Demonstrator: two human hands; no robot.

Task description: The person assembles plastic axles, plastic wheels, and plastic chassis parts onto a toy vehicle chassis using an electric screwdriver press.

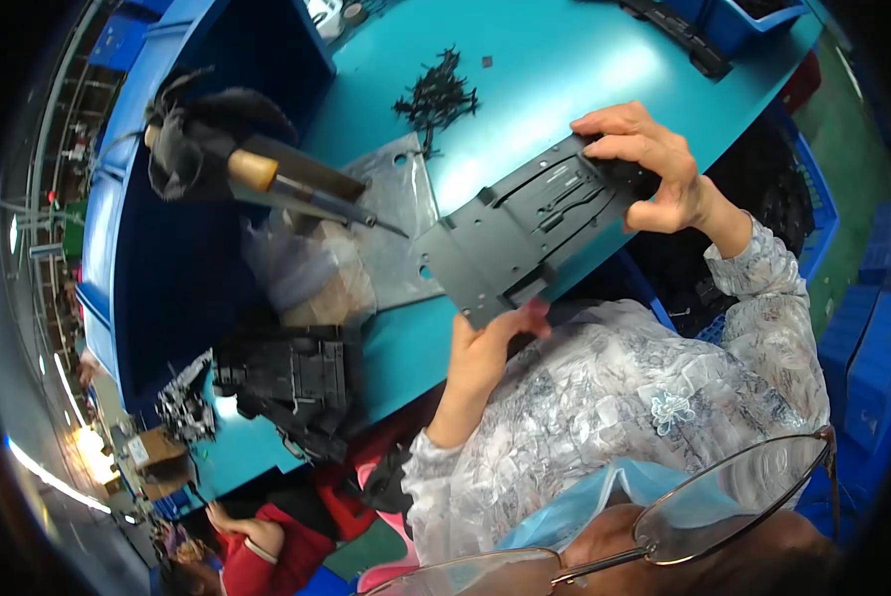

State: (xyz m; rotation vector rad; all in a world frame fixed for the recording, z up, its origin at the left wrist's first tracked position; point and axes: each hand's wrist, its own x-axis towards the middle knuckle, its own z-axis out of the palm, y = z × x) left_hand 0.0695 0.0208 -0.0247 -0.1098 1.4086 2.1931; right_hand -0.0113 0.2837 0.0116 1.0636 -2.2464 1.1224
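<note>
- My left hand (485, 353) gripped the near corner of a flat dark-grey moulded plastic panel (525, 228) with slots and small holes, my thumb pressed over its edge and the fingers closed beneath it.
- My right hand (649, 164) was clamped on the far end of the same panel, fingers curled over the top edge and thumb along the side.
- The panel stretched between my two hands, tilted, its lower side over the edge of the teal bench (565, 70).
- Just beyond my left hand lay a clear plastic bag (401, 214) with punched holes, flat on the bench and partly under the panel's corner.
- Further out from that hand, a wooden-handled tool with a thin metal tip (297, 184) hung over the bench, the tip pointing towards the panel; dark cloth (192, 144) was bunched round its handle end.
- Well beyond my right hand, a small heap of black plastic offcuts (438, 94) lay on the bench.
- Past that hand, at the far edge of the bench, a long black moulded strip (679, 35) lay against a blue plastic crate (743, 20).
- Outside my left hand, near the bench's edge, sat a stack of black moulded plastic parts (297, 372).
- Below that stack, another person in a red top (257, 556) was at work; their hand (217, 517) was raised and well apart from mine.
- My patterned grey sleeves (763, 288) covered both forearms to the wrists.
</note>
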